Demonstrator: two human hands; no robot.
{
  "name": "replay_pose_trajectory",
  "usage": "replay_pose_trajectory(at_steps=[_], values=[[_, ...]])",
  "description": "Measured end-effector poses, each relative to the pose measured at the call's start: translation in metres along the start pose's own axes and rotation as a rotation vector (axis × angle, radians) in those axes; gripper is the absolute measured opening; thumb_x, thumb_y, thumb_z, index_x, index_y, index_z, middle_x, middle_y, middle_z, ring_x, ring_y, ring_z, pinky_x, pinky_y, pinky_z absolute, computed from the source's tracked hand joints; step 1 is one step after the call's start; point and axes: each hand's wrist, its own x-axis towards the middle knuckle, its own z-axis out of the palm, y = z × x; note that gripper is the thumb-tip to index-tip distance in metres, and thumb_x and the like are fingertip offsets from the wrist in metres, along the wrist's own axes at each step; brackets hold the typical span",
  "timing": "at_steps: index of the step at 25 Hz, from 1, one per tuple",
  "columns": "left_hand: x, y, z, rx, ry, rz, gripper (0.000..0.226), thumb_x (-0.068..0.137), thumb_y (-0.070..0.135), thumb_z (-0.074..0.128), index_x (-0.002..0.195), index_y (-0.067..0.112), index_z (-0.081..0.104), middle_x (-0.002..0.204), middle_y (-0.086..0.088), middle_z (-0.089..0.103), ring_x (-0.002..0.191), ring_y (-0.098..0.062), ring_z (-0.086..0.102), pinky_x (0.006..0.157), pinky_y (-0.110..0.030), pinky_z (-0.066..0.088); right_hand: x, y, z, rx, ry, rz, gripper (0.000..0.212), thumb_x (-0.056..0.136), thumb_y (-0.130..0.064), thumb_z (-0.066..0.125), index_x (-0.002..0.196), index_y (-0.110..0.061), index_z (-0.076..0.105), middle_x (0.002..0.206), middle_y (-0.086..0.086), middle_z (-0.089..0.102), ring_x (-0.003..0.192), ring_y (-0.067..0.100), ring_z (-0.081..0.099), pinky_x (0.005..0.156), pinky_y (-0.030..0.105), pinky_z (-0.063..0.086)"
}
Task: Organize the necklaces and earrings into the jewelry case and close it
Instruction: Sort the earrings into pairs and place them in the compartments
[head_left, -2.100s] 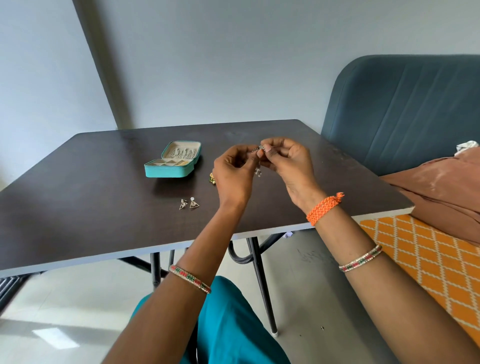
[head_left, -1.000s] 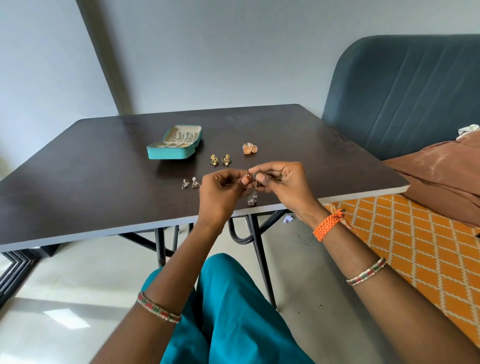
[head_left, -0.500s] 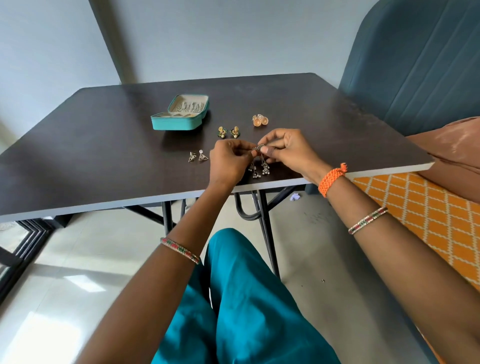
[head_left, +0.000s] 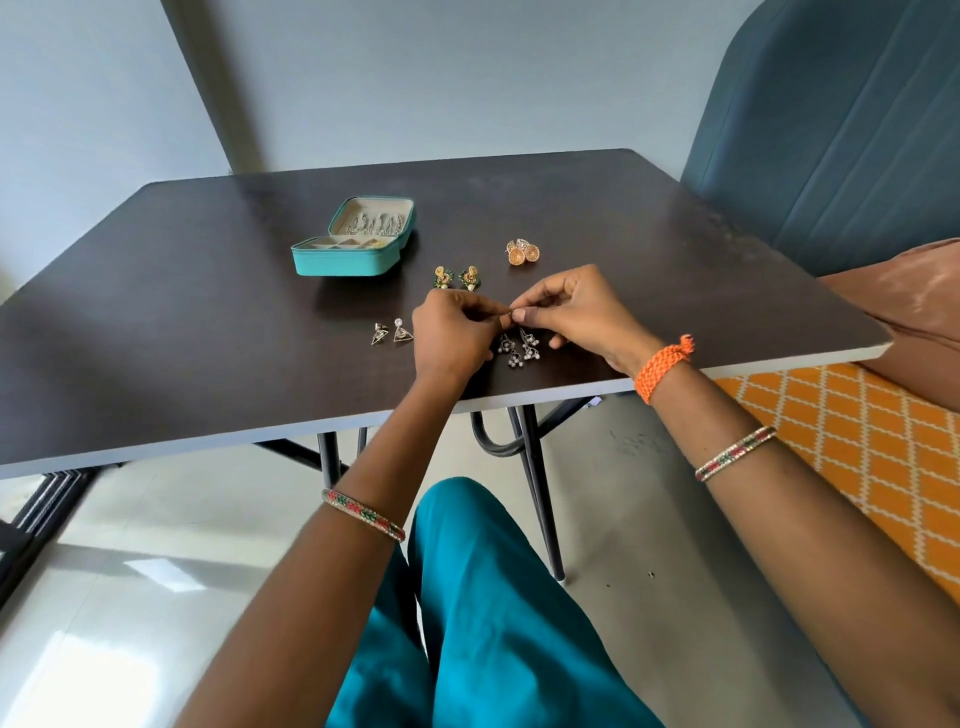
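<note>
Head view: both hands meet low over the dark brown desk (head_left: 208, 322), close to its near edge. Left hand (head_left: 451, 332) and right hand (head_left: 576, 312) each pinch the top of a pair of silver dangling earrings with small pearl drops (head_left: 519, 347); the drops hang down and seem to touch the desk surface, contact not certain. Grip on both sides is closed, fingertips curled on the earring hooks. Teal zip-around jewelry case (head_left: 353, 239) lies open toward the far left of the desk's middle, lid laid back with what may be chains in it, tray compartments showing. Loose on the desk: silver triangular earrings (head_left: 392, 332) just left of the left hand, gold-and-green stud earrings (head_left: 457, 276) beyond the hands, peach round dome earrings (head_left: 523, 253) further back. Step in hand, as judged: sorting or joining the pearl-drop pair before storing. Next move calls for carrying it, unsnagged, to a free compartment in the case.
</note>
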Motion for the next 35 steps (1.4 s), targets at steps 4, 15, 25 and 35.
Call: replay_pose_trajectory(at_steps=[4, 15, 25, 35], values=[[0.001, 0.000, 0.003, 0.025, 0.071, -0.016, 0.006, 0.081, 0.019, 0.072, 0.083, 0.014, 0.073, 0.066, 0.003, 0.067, 0.032, 0.000, 0.052, 0.037, -0.012, 0.040, 0.003, 0.007, 0.005, -0.038, 0.109, 0.000, 0.007, 0.081, -0.015, 0.072, 0.088, -0.017, 0.073, 0.085, 0.012, 0.071, 0.068, 0.010, 0.061, 0.043, 0.015, 0.043], [-0.006, 0.001, -0.003, -0.080, 0.062, -0.015, 0.006, 0.085, 0.011, 0.068, 0.086, 0.005, 0.067, 0.062, 0.001, 0.062, 0.035, 0.000, 0.052, 0.039, -0.012, 0.042, -0.005, 0.002, 0.003, 0.089, 0.173, 0.002, 0.014, 0.089, -0.005, 0.059, 0.086, -0.014, 0.069, 0.081, 0.007, 0.065, 0.061, 0.009, 0.061, 0.042, 0.015, 0.044], [-0.023, -0.001, -0.021, -0.324, -0.007, 0.017, 0.026, 0.096, 0.022, 0.052, 0.090, 0.000, 0.065, 0.067, -0.006, 0.056, 0.049, -0.007, 0.052, 0.040, -0.022, 0.046, -0.011, -0.002, -0.001, 0.200, 0.186, 0.022, 0.014, 0.089, -0.002, 0.057, 0.091, -0.006, 0.069, 0.077, 0.007, 0.063, 0.055, 0.007, 0.058, 0.044, 0.018, 0.047], [0.023, 0.003, -0.059, 0.412, 0.290, 0.208, 0.020, 0.092, 0.023, 0.052, 0.086, 0.009, 0.065, 0.079, -0.010, 0.067, 0.073, -0.030, 0.061, 0.059, -0.036, 0.045, 0.037, -0.020, 0.010, -0.273, 0.279, -0.088, 0.018, 0.082, -0.012, 0.061, 0.069, -0.023, 0.069, 0.063, -0.009, 0.063, 0.061, 0.014, 0.063, 0.062, 0.034, 0.058]])
